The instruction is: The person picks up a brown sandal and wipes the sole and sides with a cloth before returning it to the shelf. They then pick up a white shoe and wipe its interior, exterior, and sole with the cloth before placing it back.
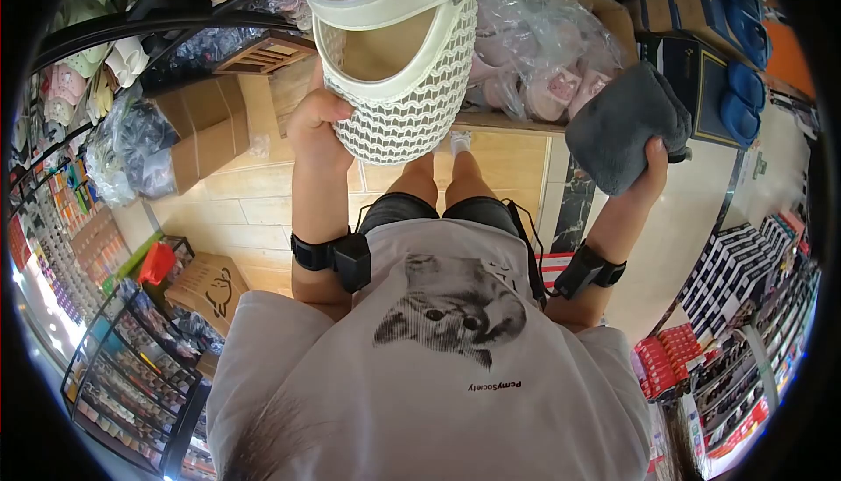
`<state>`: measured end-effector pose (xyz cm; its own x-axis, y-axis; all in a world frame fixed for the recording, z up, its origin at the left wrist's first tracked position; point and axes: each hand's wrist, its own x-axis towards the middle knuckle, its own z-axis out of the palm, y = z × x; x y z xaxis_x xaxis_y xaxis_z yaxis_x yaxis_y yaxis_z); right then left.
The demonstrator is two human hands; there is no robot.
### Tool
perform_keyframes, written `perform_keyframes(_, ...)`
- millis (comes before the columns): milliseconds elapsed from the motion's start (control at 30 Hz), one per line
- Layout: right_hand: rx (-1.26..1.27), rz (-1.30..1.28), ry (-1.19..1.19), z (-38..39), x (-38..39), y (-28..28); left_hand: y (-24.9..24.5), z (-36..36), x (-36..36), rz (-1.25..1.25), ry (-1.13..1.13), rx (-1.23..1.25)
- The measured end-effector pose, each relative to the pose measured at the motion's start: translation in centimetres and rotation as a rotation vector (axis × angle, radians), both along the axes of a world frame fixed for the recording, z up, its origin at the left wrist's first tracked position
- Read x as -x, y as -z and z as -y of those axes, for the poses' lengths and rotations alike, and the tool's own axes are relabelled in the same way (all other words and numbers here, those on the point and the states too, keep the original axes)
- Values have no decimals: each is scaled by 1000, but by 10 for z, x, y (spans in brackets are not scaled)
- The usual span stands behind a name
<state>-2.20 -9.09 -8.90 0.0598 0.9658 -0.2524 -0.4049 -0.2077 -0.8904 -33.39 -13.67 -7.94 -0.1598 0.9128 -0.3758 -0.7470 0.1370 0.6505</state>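
Observation:
A white shoe (399, 104) with a woven, openwork toe, a strap and a buckle is held up at the top centre. My left hand (322, 126) grips its left side, thumb on the woven toe and the other fingers hidden behind it. To the right, my right hand (648, 174) holds a folded dark grey cloth (618, 130), its thumb pressed on the near edge. The cloth and the shoe are apart.
Ahead stands an open cardboard box (618, 30) of pink shoes in clear plastic. Another box (201, 130) with plastic bags is at the left. Blue slippers (741, 104) lie at the right, above stacked shoeboxes (731, 275). A black wire rack (131, 367) stands lower left.

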Motion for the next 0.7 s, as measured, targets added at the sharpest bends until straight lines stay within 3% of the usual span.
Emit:
perform_keyframes(100,48,15,41,-4,12,-13,-4,-3,-3,-7,1,2)
perform_keyframes(367,6,-74,-159,-10,19,-27,-6,1,-5,-7,-32,26)
perform_keyframes(567,32,10,-58,-8,0,1,-2,5,-12,-2,-52,40)
perform_keyframes(700,9,-27,-121,-10,-6,8,-4,6,-12,-6,-19,58)
